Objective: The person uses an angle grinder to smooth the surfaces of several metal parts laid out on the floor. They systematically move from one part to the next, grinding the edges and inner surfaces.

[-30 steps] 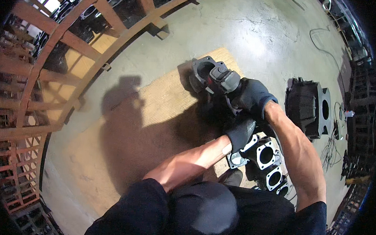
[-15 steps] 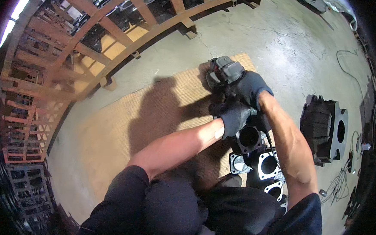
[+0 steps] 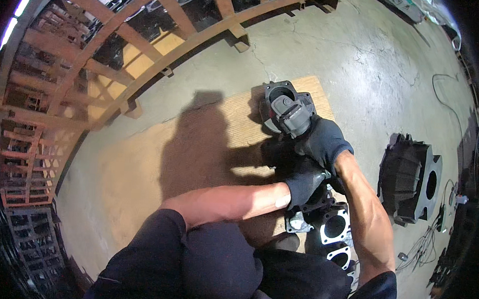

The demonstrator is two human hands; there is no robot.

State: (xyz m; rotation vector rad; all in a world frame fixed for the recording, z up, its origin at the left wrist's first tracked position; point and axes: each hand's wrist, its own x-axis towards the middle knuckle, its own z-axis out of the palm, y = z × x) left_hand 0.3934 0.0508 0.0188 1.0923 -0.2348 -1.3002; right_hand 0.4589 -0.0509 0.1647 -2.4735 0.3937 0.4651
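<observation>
My two hands wear dark gloves. My right hand (image 3: 326, 144) is wrapped round an angle grinder (image 3: 295, 117) just behind its grey head. Nearer to me my left hand (image 3: 306, 182) is closed on the rear part of the grinder; its fingers are partly hidden. The head and guard sit over the near side of a dark cast metal part (image 3: 281, 88) with a flanged round opening. That casting rests at the far end of a tan ribbed board. Just beyond my left hand is a dark shadowed area where shapes cannot be made out.
Several flanged castings with bright machined faces (image 3: 335, 227) stand in a row by my right forearm. A large black ribbed casting (image 3: 405, 179) lies on the concrete floor at right, near loose cables (image 3: 420, 251). Brown slatted racks (image 3: 147, 45) holding metal parts line the far left. The board (image 3: 134, 170) bears my shadow.
The grinder and both hands have come nearer to me, uncovering the round opening of the casting. The whole view has shifted slightly.
</observation>
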